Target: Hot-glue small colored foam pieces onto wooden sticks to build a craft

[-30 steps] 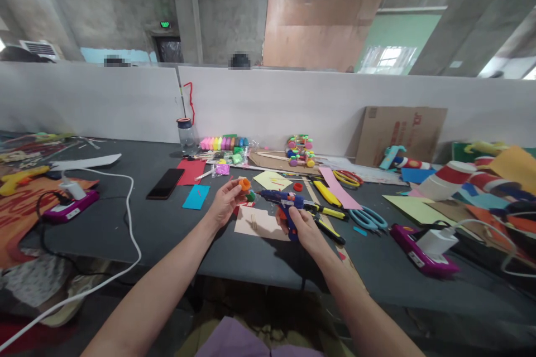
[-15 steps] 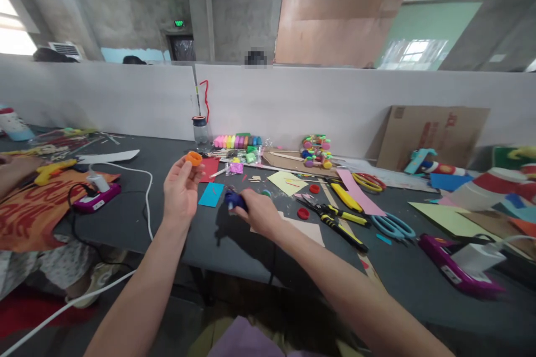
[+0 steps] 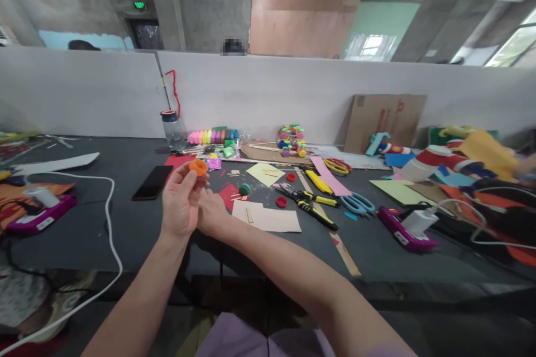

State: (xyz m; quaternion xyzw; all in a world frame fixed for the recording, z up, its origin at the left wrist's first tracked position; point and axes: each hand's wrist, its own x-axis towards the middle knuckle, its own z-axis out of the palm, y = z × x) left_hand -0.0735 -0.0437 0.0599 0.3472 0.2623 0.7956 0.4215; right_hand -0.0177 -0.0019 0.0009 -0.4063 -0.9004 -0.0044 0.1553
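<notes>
My left hand is raised over the near side of the dark table, its fingers pinching an orange ring-shaped piece. Right against it, partly behind its palm, is my right hand; its fingertips are hidden, so what they hold, if anything, does not show. A beige sheet with small sticks lies to the right of the hands, beside a red piece of paper carrying a green round piece. Two red rings rest farther right.
Black-and-yellow pliers, blue-handled scissors and a purple power strip lie on the right. A phone, a white cable and another purple strip are on the left. A jar stands by the partition.
The view has turned to the right. My right hand has moved left to my left hand, and the dark blue tool it held is out of sight. The orange piece remains in my left hand.
</notes>
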